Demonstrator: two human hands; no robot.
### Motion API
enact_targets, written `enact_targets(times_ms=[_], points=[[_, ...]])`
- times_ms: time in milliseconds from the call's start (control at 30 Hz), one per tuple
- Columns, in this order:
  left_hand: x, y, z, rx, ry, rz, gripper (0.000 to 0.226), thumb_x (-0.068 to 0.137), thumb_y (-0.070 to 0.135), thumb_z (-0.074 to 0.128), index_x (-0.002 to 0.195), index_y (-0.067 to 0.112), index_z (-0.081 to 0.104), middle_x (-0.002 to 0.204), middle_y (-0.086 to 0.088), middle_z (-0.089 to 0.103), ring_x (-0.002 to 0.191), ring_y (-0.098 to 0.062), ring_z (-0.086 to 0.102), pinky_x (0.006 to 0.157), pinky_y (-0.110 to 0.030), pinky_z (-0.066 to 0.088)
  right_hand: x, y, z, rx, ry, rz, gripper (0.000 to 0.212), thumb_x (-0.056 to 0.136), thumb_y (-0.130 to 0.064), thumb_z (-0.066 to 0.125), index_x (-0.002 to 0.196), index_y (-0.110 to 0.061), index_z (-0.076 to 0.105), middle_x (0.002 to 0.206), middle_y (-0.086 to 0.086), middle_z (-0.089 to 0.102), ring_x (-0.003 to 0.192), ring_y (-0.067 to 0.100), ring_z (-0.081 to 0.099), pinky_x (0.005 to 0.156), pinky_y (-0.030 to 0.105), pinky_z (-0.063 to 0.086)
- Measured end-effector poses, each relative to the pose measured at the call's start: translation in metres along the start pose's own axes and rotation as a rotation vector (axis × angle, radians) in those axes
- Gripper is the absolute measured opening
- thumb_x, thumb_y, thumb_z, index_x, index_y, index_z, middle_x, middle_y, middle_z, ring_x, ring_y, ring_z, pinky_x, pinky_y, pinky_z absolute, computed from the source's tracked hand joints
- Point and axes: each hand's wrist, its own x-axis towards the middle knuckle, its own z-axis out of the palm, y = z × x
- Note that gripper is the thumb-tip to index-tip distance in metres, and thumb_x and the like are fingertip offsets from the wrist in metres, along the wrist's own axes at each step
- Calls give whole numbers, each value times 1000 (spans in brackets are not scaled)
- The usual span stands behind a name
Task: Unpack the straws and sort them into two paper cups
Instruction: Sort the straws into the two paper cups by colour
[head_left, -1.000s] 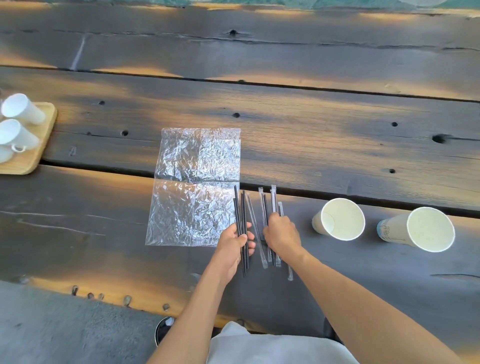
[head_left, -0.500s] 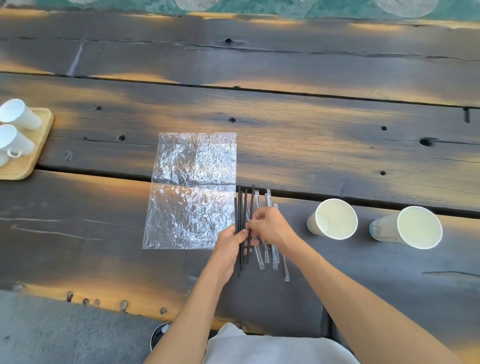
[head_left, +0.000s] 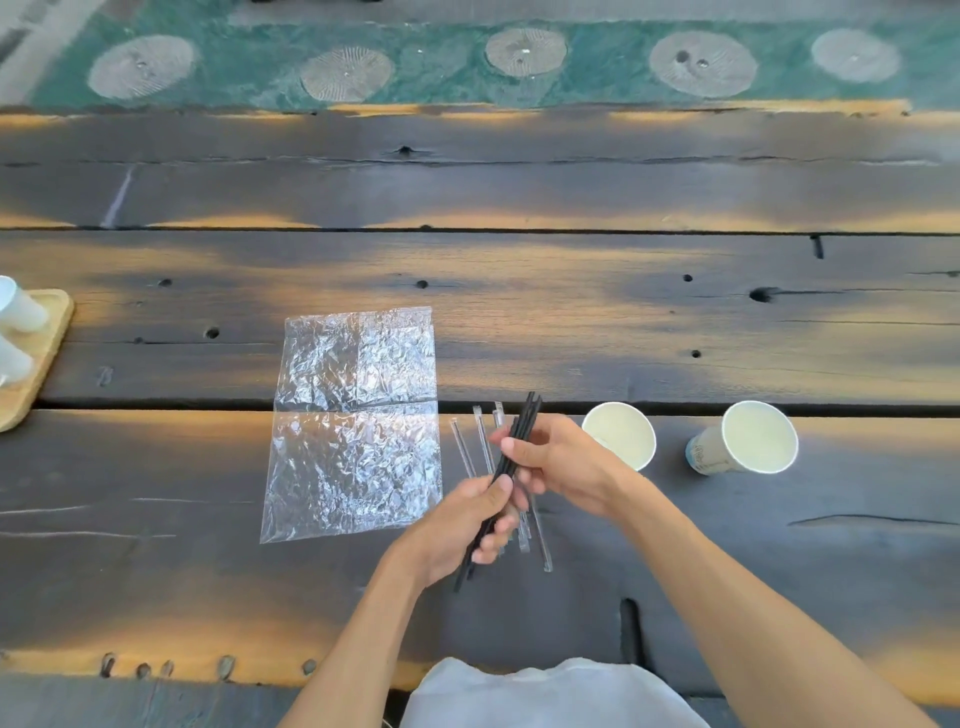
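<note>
Planks of the dark wooden table (head_left: 571, 322) fill my view, with the emptied clear plastic bag (head_left: 356, 421) lying flat left of centre. Two paper cups (head_left: 621, 434) (head_left: 745, 436) lie tipped on their sides to the right, both empty as far as I see. A wooden tray (head_left: 39, 358) with white cups sits at the far left edge. My left hand (head_left: 467, 525) and right hand (head_left: 558, 460) both have fingers curled round the bundle of black straws (head_left: 511, 462), which a second ago lay on the table beside the clear ones and is now lifted clear of it, angled up toward the cups. The clear wrapped straws (head_left: 480, 441) remain on the wood under my hands. I judge the black group is separated and ready for the nearer cup.
</note>
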Motion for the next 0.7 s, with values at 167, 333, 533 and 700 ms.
enact_targets(times_ms=[167, 333, 533, 700], points=[[6, 9, 20, 104, -103, 10, 40, 102, 47, 41, 85, 29, 71, 66, 3, 37, 51, -9, 27, 44, -22, 21, -29, -4, -12, 19, -16, -46, 11, 95, -11, 64, 88, -2, 60, 60, 13, 56, 47, 22, 55, 56, 35, 42], [20, 6, 31, 294, 38, 93, 41, 102, 47, 40, 99, 14, 64, 80, -4, 63, 65, -13, 58, 62, -24, 48, -61, -6, -34, -35, 268, -171, 14, 96, -10, 61, 83, -6, 61, 64, 16, 57, 55, 26, 51, 53, 28, 44], [38, -25, 5, 466, 552, 87, 20, 101, 38, 48, 109, 25, 60, 111, 6, 64, 102, -8, 59, 86, -28, 45, -104, -12, -90, 183, 789, -373, 8, 96, -9, 61, 88, -7, 62, 64, 12, 60, 52, 21, 53, 51, 25, 43], [50, -59, -12, 517, 685, 64, 20, 101, 27, 51, 117, 15, 58, 113, -1, 63, 108, -18, 59, 90, -29, 41, -107, -10, -102, 56, 984, -382, 7, 94, -10, 62, 87, -9, 61, 64, 10, 60, 47, 15, 55, 52, 23, 48]])
